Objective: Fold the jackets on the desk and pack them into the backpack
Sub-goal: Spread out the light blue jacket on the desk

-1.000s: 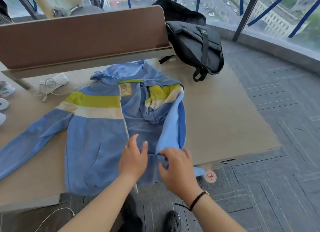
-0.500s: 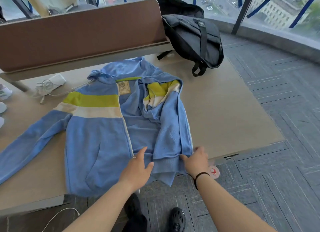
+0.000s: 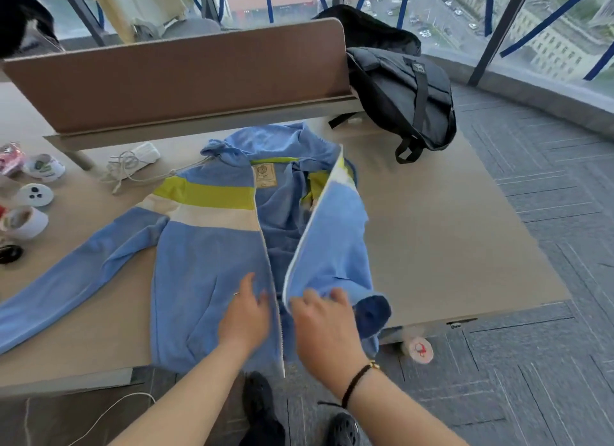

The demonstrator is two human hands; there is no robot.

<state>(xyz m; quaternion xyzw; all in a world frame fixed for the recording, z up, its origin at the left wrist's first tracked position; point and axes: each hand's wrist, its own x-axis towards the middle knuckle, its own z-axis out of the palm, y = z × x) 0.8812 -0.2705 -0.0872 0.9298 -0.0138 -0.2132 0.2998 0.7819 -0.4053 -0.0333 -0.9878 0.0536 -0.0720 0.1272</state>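
Observation:
A light blue hooded jacket (image 3: 206, 272) with a lime and a cream chest stripe lies face up on the desk (image 3: 448, 239), unzipped, its left sleeve stretched out to the left edge. My left hand (image 3: 246, 316) rests flat on the left front panel near the hem. My right hand (image 3: 322, 319) grips the hem corner of the right front panel and holds it raised off the desk, so the panel stands up in a curve. A dark grey backpack (image 3: 405, 96) sits at the desk's far right corner, leaning against the partition.
A brown partition (image 3: 179, 76) runs along the back of the desk. A white charger with its cable (image 3: 136, 161) lies behind the jacket. Tape rolls and small white cups (image 3: 26, 209) crowd the left edge. A round tag (image 3: 419, 349) hangs below the front edge.
My right hand has lifted the right front panel off the desk, swinging it up and toward the zipper line. My left hand stayed pressed on the left panel.

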